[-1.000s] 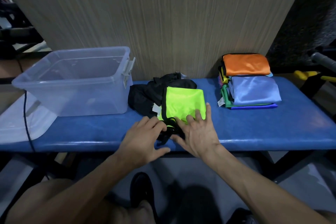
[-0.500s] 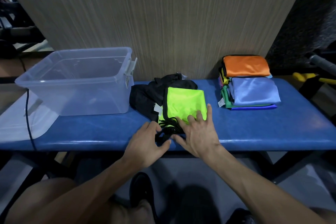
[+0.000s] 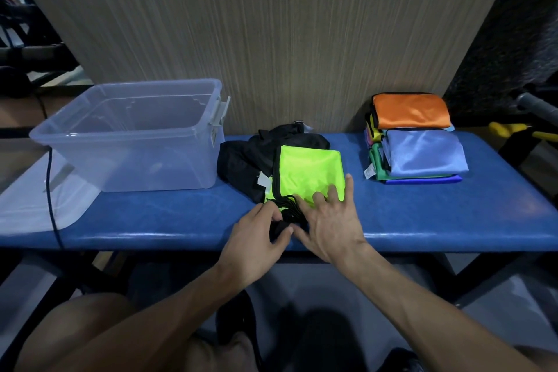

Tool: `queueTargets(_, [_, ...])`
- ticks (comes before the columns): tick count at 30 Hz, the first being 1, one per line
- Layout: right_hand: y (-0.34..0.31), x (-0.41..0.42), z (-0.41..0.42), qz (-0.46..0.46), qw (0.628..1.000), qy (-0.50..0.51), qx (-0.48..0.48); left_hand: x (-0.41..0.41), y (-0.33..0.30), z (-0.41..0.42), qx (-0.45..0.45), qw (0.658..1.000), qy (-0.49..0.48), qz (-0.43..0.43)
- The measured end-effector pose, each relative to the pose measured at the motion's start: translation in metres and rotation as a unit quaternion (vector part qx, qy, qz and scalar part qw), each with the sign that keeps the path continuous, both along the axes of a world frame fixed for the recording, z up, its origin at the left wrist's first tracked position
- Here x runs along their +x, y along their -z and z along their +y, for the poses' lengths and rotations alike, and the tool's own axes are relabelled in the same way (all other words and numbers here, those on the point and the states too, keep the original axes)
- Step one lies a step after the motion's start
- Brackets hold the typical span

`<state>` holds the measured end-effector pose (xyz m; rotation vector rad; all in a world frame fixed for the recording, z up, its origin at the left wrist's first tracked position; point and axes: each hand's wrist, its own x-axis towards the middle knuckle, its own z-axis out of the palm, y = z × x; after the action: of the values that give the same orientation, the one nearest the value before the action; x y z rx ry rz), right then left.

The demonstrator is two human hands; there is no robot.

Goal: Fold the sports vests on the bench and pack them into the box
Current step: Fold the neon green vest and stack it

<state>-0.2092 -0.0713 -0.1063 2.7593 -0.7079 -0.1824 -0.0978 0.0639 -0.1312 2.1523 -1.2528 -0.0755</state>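
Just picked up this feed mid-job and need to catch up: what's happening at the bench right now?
A person is folding a neon green sports vest with black trim on the blue padded bench. The right hand presses flat on its near edge, while the left hand pinches the black trim there. A crumpled black garment lies under and behind it. The clear plastic box at the left looks empty, and a stack of folded coloured vests waits at the right.

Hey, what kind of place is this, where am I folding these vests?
Probably a gym or sports club. You are at a padded blue bench with a stack of folded sports vests, and what looks like dark exercise equipment stands at the far left.
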Motion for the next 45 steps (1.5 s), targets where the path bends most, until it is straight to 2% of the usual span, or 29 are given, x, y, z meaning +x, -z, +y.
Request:
queueTargets(10, [0.004, 0.001, 0.001, -0.01, 1.0, 0.011, 0.003, -0.003, -0.004, -0.006, -0.037, 0.998, 0.048, 0.008])
queueTargets(11, [0.004, 0.001, 0.001, -0.012, 1.0, 0.011, 0.002, 0.001, -0.008, -0.005, -0.032, 0.997, 0.068, -0.011])
queueTargets(14, [0.004, 0.002, 0.001, -0.017, 1.0, 0.01, 0.0, 0.022, -0.025, -0.009, -0.015, 0.98, 0.143, -0.139])
queueTargets(15, [0.004, 0.002, 0.001, -0.018, 1.0, 0.011, -0.002, 0.028, -0.032, -0.013, -0.006, 0.974, 0.165, -0.154])
queueTargets(21, [0.004, 0.003, 0.0, -0.016, 1.0, 0.0, -0.006, 0.049, -0.053, -0.041, 0.107, 0.965, 0.234, -0.052])
queueTargets(25, [0.004, 0.003, -0.002, -0.018, 1.0, -0.004, 0.002, 0.061, -0.053, -0.058, 0.148, 0.963, 0.219, -0.043])
queueTargets(32, [0.005, 0.004, -0.004, -0.003, 1.0, 0.001, 0.005, 0.073, -0.042, -0.082, 0.137, 0.976, 0.168, 0.031])
queueTargets(38, [0.019, -0.014, -0.03, -0.132, 0.989, -0.054, 0.036, 0.074, -0.026, -0.085, 0.088, 0.987, 0.108, 0.074])
queueTargets(41, [0.023, -0.03, -0.049, -0.175, 0.979, -0.078, 0.064, 0.074, -0.018, -0.079, 0.054, 0.993, 0.1, 0.038])
queueTargets(45, [0.022, -0.043, -0.066, -0.211, 0.959, -0.098, 0.161, 0.081, -0.008, -0.072, 0.012, 0.994, 0.105, 0.004])
